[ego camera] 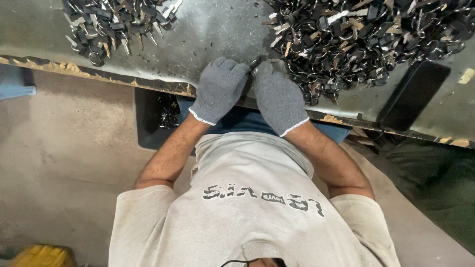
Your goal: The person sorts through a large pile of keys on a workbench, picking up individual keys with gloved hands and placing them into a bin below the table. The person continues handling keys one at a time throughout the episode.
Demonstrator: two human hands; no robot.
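Both my hands wear grey knit gloves and meet at the near edge of a worn metal table (208, 34). My left hand (219, 89) and my right hand (278, 98) pinch one small dark key (257, 62) between their fingertips. The gloves hide most of the key. A large heap of black-headed keys and rings (366, 39) lies just right of my right hand, touching its fingertips. A smaller heap of the same keys (114, 24) lies at the far left of the table.
A flat black rectangular slab (413, 94) lies on the table at the right. Under the table's edge a black bin (148, 123) holds some keys. A yellow object (44, 256) sits on the concrete floor at bottom left, and a blue object (15, 91) shows at the left edge.
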